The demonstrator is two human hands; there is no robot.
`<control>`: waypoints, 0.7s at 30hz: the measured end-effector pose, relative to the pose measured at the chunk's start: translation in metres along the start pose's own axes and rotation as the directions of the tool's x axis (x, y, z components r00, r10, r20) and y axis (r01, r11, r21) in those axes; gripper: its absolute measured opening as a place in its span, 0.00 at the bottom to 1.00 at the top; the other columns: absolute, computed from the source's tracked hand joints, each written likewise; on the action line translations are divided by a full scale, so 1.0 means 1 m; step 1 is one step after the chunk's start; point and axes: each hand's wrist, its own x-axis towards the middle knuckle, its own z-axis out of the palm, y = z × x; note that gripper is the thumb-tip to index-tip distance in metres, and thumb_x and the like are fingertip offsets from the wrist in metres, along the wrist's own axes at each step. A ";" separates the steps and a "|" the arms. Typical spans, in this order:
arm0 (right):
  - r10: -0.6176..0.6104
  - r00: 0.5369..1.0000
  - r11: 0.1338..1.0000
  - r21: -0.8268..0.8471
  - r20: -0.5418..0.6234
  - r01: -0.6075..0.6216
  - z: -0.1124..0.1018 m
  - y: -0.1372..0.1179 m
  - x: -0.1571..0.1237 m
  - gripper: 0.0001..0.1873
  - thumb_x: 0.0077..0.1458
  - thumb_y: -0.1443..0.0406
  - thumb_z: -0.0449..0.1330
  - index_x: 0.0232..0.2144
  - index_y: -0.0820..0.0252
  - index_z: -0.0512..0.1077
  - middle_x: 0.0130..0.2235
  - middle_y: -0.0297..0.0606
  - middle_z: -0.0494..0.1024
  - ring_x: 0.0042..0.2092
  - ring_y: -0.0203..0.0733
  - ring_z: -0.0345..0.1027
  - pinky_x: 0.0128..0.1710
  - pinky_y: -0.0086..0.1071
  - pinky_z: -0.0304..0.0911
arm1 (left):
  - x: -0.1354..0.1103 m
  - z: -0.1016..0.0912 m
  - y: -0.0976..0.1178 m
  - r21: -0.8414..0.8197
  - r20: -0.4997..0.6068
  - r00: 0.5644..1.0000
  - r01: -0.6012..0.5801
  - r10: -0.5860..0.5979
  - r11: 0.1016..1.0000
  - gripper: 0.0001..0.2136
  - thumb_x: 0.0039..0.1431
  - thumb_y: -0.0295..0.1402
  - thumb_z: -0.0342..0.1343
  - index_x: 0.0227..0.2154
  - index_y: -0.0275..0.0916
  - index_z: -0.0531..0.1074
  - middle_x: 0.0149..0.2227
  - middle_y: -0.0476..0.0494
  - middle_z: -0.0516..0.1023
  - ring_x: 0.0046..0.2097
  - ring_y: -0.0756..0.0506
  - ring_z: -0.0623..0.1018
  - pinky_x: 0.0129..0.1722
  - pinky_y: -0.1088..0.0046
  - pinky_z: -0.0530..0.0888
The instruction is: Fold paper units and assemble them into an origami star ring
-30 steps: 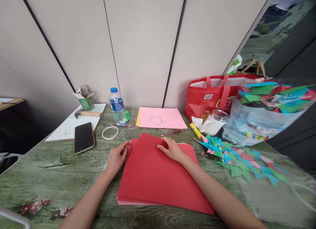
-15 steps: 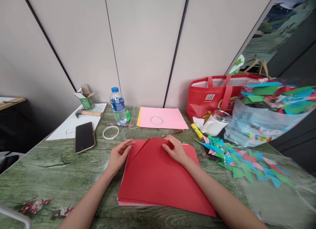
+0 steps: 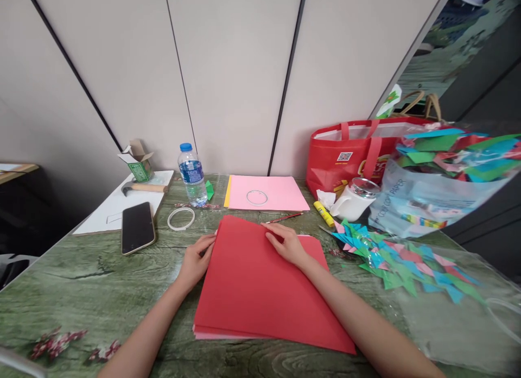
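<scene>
A sheet of red paper (image 3: pixel 260 291) lies over a stack of red and pink paper (image 3: pixel 313 247), its top left corner raised a little. My right hand (image 3: pixel 288 245) grips the sheet's top edge, thumb on the front and fingers behind. At the stack's left side, my left hand (image 3: pixel 196 261) touches the edge, thumb and fingers apart, fingertips partly hidden by the red sheet. Beyond the stack lies pink paper (image 3: pixel 277 190) with a thin ring (image 3: pixel 257 191) on it. A red pencil (image 3: pixel 287 217) rests between the two piles.
To the left are a phone (image 3: pixel 138 228), a hammer (image 3: pixel 146 187), a small box (image 3: pixel 140 163), a water bottle (image 3: pixel 192 177) and a white ring (image 3: pixel 181 210). On the right stand a red bag (image 3: pixel 325 161), a white mug (image 3: pixel 352 204), a glue stick (image 3: pixel 324 214) and folded paper pieces (image 3: pixel 407 258).
The red sheet's top left corner has swung up and left over the stack's left edge, covering my left fingertips. My right hand keeps its grip on the top edge.
</scene>
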 end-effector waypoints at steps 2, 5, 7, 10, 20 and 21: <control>-0.003 1.000 1.000 0.011 -0.008 0.003 0.000 0.000 0.000 0.14 0.55 0.68 0.52 0.43 0.54 0.71 0.41 0.40 0.76 0.44 0.44 0.69 0.46 0.41 0.64 | -0.001 -0.001 0.004 -0.066 -0.024 0.996 0.089 -0.091 0.994 0.15 0.54 0.39 0.50 0.37 0.37 0.77 0.42 0.41 0.78 0.43 0.40 0.76 0.44 0.64 0.71; 0.000 1.000 0.999 0.035 -0.015 0.000 -0.001 -0.001 0.001 0.12 0.54 0.68 0.53 0.40 0.55 0.71 0.41 0.40 0.75 0.43 0.43 0.69 0.45 0.39 0.65 | -0.002 -0.002 0.007 -0.158 -0.061 0.983 0.159 -0.171 0.974 0.17 0.51 0.42 0.53 0.38 0.36 0.76 0.42 0.41 0.78 0.45 0.39 0.76 0.45 0.64 0.71; 0.002 1.000 0.999 0.040 -0.016 -0.001 -0.002 -0.002 0.002 0.12 0.54 0.68 0.53 0.40 0.55 0.71 0.41 0.40 0.75 0.43 0.43 0.69 0.44 0.39 0.65 | -0.003 -0.002 0.008 -0.204 -0.061 0.977 0.186 -0.203 0.961 0.18 0.48 0.44 0.56 0.37 0.36 0.77 0.41 0.40 0.78 0.44 0.39 0.76 0.43 0.64 0.72; -0.002 1.000 0.999 0.051 -0.014 0.003 -0.002 -0.003 0.002 0.10 0.53 0.68 0.54 0.39 0.55 0.70 0.40 0.41 0.74 0.43 0.43 0.68 0.44 0.39 0.64 | -0.003 -0.002 0.008 -0.235 -0.047 0.970 0.222 -0.239 0.946 0.20 0.45 0.45 0.58 0.36 0.35 0.77 0.41 0.38 0.78 0.42 0.38 0.77 0.40 0.64 0.74; -0.021 1.000 0.994 0.103 -0.001 0.021 -0.004 -0.006 0.001 0.07 0.48 0.71 0.54 0.32 0.56 0.62 0.39 0.41 0.72 0.41 0.42 0.66 0.42 0.39 0.63 | -0.002 -0.003 0.007 -0.409 0.027 0.955 0.281 -0.297 0.868 0.26 0.33 0.42 0.66 0.38 0.34 0.76 0.44 0.34 0.76 0.44 0.36 0.76 0.40 0.65 0.74; -0.025 1.000 0.994 0.105 -0.009 0.026 -0.005 -0.007 0.001 0.08 0.48 0.72 0.54 0.31 0.56 0.62 0.38 0.41 0.71 0.41 0.42 0.66 0.41 0.38 0.62 | -0.002 -0.002 0.006 -0.428 0.034 0.956 0.277 -0.291 0.860 0.26 0.34 0.42 0.65 0.39 0.34 0.76 0.45 0.33 0.75 0.45 0.36 0.75 0.40 0.65 0.74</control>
